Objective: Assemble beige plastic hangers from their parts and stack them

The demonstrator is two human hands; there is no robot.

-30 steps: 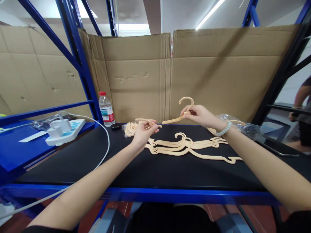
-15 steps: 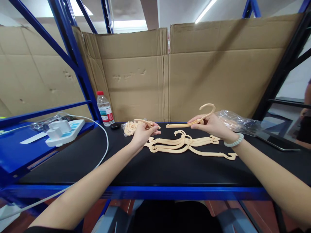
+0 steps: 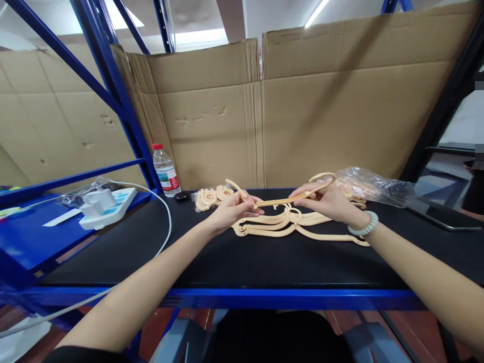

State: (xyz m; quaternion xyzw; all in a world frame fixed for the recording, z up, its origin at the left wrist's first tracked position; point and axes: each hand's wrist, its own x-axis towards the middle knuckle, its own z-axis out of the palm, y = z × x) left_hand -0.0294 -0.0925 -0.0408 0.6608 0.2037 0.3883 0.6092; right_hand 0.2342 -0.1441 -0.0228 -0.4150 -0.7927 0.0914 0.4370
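Note:
My left hand [image 3: 230,213] is closed on a small curved beige plastic piece [image 3: 235,187], its free end sticking up and left. My right hand [image 3: 335,204] grips a beige plastic clothes hanger [image 3: 279,201] near its hook, which arches above the fingers. The hanger's arm reaches left to my left fingertips, where it meets the curved piece; whether the two are joined is hidden by the fingers. Below both hands, several similar hangers [image 3: 273,233] lie together on the black tabletop [image 3: 242,267].
Loose curved pieces in a clear bag [image 3: 207,199] lie behind my left hand. Another clear bag [image 3: 385,187] and a dark flat device [image 3: 446,214] sit at right. At left stand a water bottle [image 3: 166,171], a small black object [image 3: 182,197], and a power strip [image 3: 109,209] with a white cable [image 3: 169,222].
My hands have come closer together. The curved piece in my left hand now meets the left end of the hanger arm held in my right hand. The view has shifted slightly.

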